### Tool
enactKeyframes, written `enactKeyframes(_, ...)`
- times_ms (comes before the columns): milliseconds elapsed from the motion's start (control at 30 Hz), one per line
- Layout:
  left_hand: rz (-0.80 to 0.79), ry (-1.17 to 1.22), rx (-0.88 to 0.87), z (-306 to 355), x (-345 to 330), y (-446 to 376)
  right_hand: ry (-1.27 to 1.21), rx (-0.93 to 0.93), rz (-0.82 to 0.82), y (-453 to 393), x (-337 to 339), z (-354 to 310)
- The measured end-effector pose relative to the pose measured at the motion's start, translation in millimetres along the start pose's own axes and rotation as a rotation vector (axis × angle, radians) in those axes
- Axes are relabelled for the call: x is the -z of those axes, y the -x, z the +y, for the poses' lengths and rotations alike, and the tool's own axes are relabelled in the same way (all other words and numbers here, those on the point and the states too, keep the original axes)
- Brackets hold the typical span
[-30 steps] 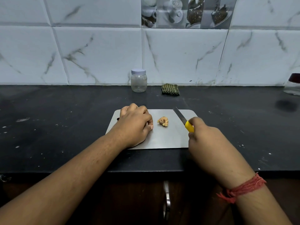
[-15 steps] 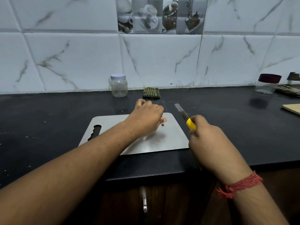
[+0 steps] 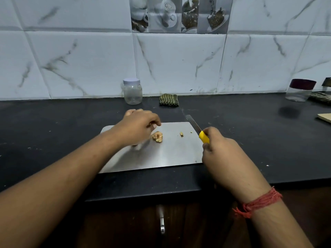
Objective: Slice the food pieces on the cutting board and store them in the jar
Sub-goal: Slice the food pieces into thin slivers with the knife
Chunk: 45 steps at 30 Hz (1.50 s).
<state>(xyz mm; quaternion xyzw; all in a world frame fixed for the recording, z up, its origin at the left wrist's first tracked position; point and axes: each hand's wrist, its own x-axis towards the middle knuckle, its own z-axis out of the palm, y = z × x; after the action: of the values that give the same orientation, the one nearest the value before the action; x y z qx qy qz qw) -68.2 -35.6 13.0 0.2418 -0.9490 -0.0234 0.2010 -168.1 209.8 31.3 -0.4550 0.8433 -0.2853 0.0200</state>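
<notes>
- Ginger root (image 3: 157,136), a knobbly tan lump, lay on the steel cutting board (image 3: 161,154) toward its far left part, with a small cut-off bit (image 3: 181,134) lying apart to its right.
- My left hand (image 3: 138,127) hovered just left of the root, fingers loosely curled and grasping nothing that I could make out; I judged it was placed there to steady the piece for the next cut.
- My right hand (image 3: 222,151) was clenched round the yellow handle of the knife (image 3: 198,129), the blade angled up and away over the board's far right corner, clear of the food, probably so the other hand could set the root safely.
- Slicing looked barely begun: one main lump uncut, only a fragment off it.
- At the back of the black countertop (image 3: 53,126), against the tiled wall, stood the clear plastic jar (image 3: 132,92), its pale lid on and nothing visible inside; the lid would have to come off before any slices went in.
- A folded green striped cloth (image 3: 168,100) lay just right of that jar.
- Far right, a second clear jar with a dark maroon lid (image 3: 300,90) also appeared to hold nothing.
</notes>
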Motion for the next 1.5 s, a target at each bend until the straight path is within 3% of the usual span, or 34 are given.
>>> enactKeyframes(167,-0.085,0.191,0.056,-45.4,25.5,37.8,0.025,0.054,-0.037,-7.7,-21.7,-20.4)
enactKeyframes(333,-0.243,0.232,-0.03,-63.9,28.3,54.6,0.034,0.097,-0.051,-19.3,-38.7,-43.3)
enactKeyframes(667,0.0,0.193,0.007,-61.3,10.8,60.5,0.033,0.132,-0.139,-43.0,-58.2,-62.4)
enactKeyframes(900,0.082,0.234,0.077,-49.7,7.5,65.1,0.029,0.143,-0.171,-45.4,-60.0,-61.0)
enactKeyframes(1200,0.046,0.332,0.15,-52.3,6.3,65.9,0.044,0.143,-0.169,-31.3,-62.2,-57.4)
enactKeyframes(1500,0.045,0.209,0.147,-52.7,4.0,63.4,0.093,0.128,-0.227,-19.9,-65.8,-65.3)
